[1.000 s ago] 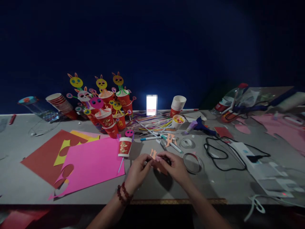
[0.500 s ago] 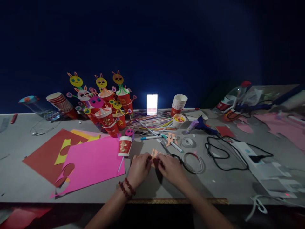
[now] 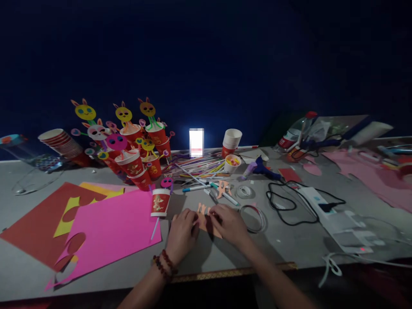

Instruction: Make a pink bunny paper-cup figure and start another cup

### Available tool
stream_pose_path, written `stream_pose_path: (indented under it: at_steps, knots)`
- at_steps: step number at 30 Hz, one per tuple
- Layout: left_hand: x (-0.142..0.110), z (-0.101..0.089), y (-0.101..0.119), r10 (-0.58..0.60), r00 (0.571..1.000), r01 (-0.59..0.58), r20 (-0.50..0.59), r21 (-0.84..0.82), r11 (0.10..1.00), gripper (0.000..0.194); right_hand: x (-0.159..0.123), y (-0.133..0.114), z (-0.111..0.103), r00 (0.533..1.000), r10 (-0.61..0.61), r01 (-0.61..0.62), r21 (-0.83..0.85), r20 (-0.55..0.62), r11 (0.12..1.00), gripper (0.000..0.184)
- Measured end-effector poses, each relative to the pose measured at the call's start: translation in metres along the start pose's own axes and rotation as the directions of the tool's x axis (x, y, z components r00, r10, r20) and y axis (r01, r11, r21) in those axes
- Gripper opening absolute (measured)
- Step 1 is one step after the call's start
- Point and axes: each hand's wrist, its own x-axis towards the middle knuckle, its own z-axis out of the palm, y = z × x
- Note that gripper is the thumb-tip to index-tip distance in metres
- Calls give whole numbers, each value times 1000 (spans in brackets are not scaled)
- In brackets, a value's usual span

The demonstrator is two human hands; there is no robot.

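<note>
A piece of orange paper [image 3: 202, 220] with a cut-out, jagged top edge is between my two hands, close to the tabletop. My left hand [image 3: 183, 231], with red bead bracelets at the wrist, pinches its left side. Bent fingers of my right hand [image 3: 229, 222] grip the upper right part, and the palm hides some of the sheet. Just beyond lie another orange paper cutout [image 3: 222, 189], markers [image 3: 197, 188] and scissors [image 3: 210, 196], whose handles are covered by my right hand. A red and white paper cup figure [image 3: 160, 202] lies left of my hands.
Pink paper [image 3: 119, 231] and brown-red paper [image 3: 35, 223] cover the left side. Decorated cups [image 3: 130, 165] stand behind them. Tape rolls [image 3: 244, 192], a glue gun [image 3: 265, 169], a black cable [image 3: 273, 207] and a power strip [image 3: 317, 208] lie to the right.
The view has turned a little to the right, so the table's things sit further left. More of the orange paper now shows below my fingers. Both hands stay on it.
</note>
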Motion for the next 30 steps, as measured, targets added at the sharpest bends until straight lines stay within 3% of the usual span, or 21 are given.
stream_pose_path:
  at_steps: [4, 7, 11, 15, 20, 22, 25, 28, 30]
  knots:
    - [0, -3, -7, -34, 997, 15, -66, -273, 962, 11, 10, 34, -22, 979, 106, -142, -214, -173, 967, 13]
    - [-1, -9, -10, -77, 990, 23, -119, -403, 915, 15, 15, 52, -29, 977, 160, -199, -334, -141, 921, 11]
    - [-6, -19, -9, -162, 978, 76, -129, -503, 861, 18, 17, 62, -32, 976, 187, -214, -312, -113, 926, 11]
    - [-14, -26, -5, -185, 976, 90, -118, -552, 829, 20, 19, 67, -55, 956, 267, -280, -102, -123, 955, 22]
    - [-19, -29, -7, -169, 977, 72, -131, -543, 837, 18, 17, 68, -91, 944, 270, -221, 247, -187, 943, 28]
    - [-18, -29, -8, -142, 982, 51, -128, -542, 839, 19, 15, 64, -97, 913, 341, -226, 418, -224, 880, 28]
    - [-12, -30, -4, -18, 982, -76, -189, -477, 875, 21, 12, 54, -94, 864, 473, -221, 716, -170, 662, 32]
    - [3, -36, 10, 106, 963, -180, -248, -297, 938, 26, 12, 39, -82, 853, 515, -170, 889, -84, 426, 35]
    - [14, -39, 22, 154, 965, -188, -213, -149, 971, 35, 12, 26, -71, 860, 508, -145, 930, -50, 337, 35]
